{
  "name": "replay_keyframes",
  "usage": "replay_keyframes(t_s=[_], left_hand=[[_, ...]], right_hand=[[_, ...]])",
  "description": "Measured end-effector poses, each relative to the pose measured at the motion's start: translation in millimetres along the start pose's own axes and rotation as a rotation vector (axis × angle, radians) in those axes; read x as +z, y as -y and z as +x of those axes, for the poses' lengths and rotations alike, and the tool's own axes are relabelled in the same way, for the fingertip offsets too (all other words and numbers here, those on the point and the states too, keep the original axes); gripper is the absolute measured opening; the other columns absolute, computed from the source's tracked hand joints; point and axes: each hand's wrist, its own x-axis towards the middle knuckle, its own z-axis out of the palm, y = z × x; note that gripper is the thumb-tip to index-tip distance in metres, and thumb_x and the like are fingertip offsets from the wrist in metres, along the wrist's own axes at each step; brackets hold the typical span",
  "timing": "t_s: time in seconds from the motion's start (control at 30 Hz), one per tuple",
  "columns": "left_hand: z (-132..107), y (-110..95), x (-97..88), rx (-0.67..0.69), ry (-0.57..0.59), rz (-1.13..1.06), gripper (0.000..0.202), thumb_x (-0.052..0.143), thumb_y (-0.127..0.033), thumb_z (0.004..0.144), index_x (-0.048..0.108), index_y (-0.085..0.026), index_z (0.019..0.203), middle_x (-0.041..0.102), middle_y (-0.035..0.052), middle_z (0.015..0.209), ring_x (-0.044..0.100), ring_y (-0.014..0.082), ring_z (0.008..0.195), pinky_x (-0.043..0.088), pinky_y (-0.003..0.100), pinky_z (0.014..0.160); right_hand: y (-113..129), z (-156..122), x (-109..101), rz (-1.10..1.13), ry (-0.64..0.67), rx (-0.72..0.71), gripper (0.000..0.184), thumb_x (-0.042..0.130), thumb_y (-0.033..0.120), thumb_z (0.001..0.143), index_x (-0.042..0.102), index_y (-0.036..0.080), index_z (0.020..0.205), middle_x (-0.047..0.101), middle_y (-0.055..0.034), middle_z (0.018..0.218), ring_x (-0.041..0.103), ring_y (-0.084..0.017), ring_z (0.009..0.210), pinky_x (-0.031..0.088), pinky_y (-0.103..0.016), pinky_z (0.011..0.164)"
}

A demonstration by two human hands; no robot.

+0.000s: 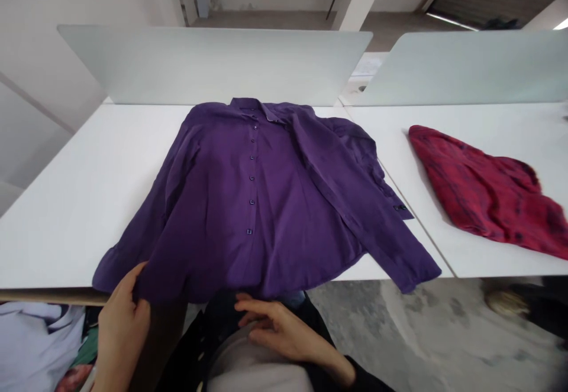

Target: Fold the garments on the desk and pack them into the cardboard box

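A purple button-up shirt (222, 203) lies front side up on the white table, its collar toward the frosted panel. One sleeve runs down its left side. On the right, a sleeve stretches to the table's front edge, and another cuff shows behind it. At the shirt's lower left corner, my left hand (124, 315) pinches the hem between thumb and fingers. My right hand (279, 327) is in front of my body, just below the hem, fingers apart and holding nothing.
A red checked garment (488, 191) lies crumpled on the adjoining table at right. Frosted panels (239, 64) stand along the tables' back edge. Several folded or heaped clothes (39, 339) are below the table at lower left. A person's foot (508, 303) shows on the floor at right.
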Motion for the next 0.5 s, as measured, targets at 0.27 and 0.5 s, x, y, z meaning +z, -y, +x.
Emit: replay_keyframes(t_s=[0.27, 0.5], left_hand=[[-2.5, -16.9, -1.6, -0.137, 0.019, -0.102, 0.055, 0.045, -0.033, 0.073, 0.060, -0.022, 0.124, 0.072, 0.0082, 0.107, 0.068, 0.0298, 0.091, 0.051, 0.039, 0.078], [-4.9, -13.0, 0.0, -0.105, -0.023, -0.108, 0.056, 0.045, -0.034, 0.074, 0.057, -0.021, 0.126, 0.070, 0.0058, 0.089, 0.058, 0.0205, 0.055, 0.048, 0.036, 0.062]], right_hand=[[4.7, 25.4, 17.1, 0.173, -0.017, -0.064, 0.042, 0.067, 0.034, 0.085, 0.063, 0.029, 0.127, 0.065, -0.0045, 0.118, 0.062, -0.016, 0.102, 0.053, -0.030, 0.086], [5.3, 22.4, 18.7, 0.173, -0.123, -0.071, 0.022, 0.064, 0.035, 0.086, 0.075, 0.026, 0.103, 0.068, -0.0018, 0.092, 0.061, -0.015, 0.085, 0.050, -0.025, 0.071]])
